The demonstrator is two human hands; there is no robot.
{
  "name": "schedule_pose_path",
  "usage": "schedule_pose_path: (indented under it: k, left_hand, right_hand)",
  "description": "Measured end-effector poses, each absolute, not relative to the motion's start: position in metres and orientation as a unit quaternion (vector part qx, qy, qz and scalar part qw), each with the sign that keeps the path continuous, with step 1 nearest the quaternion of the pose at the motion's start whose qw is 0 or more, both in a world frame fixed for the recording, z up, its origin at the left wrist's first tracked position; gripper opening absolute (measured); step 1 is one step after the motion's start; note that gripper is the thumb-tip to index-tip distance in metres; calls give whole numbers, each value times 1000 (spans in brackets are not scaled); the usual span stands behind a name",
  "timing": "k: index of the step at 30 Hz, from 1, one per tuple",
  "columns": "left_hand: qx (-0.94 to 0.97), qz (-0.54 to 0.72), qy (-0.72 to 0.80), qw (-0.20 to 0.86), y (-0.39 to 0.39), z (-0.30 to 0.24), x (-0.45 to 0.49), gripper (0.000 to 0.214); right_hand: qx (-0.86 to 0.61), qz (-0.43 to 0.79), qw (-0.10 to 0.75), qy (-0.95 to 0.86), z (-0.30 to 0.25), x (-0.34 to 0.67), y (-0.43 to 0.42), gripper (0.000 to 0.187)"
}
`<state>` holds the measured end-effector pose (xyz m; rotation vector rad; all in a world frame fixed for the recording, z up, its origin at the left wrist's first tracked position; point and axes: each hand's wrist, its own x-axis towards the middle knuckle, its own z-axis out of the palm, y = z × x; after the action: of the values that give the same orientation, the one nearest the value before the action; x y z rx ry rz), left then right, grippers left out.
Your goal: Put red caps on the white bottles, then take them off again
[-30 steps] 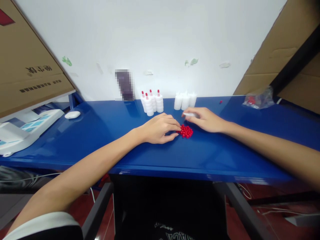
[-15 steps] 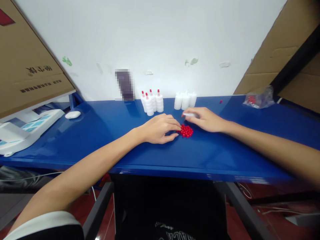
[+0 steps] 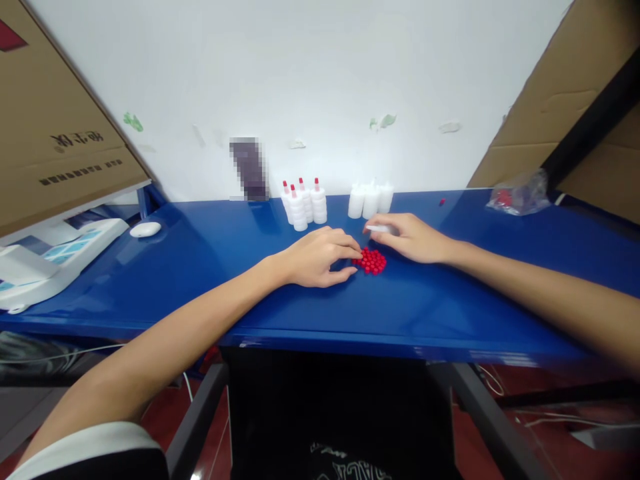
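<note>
Red caps (image 3: 373,262) (piled), L fingers (image 3: 349,253) @ edge.

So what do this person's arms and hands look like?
The left hand and right hand are bare, with no gloves, rings or watch visible. A black sleeve with a white band shows on the left arm; no sleeve shows on the right.

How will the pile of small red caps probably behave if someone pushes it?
Being tiny, the red caps are probably light. Loose on the glossy blue table, they would likely slide apart. Their roundish shape may let some roll.
</note>
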<state>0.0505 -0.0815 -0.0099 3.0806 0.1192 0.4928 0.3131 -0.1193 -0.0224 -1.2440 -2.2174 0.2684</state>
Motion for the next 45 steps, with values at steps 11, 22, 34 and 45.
schedule_pose_path:
  k: [11,22,34,45]
  left_hand:
    - [981,181,38,54,-82,-5,49,22]
    - [961,233,62,135,-83,-6,48,23]
    - [958,202,180,89,-80,-3,47,37]
    - [984,58,166,-18,-84,-2,57,30]
  right_hand:
    - [-467,104,285,-831,-22,313,-119,34]
    - [-465,106,284,-832,-22,315,-119,34]
    - [-472,103,275,-831,-20,312,-121,34]
    - [-472,106,284,-828,-20,310,-121,36]
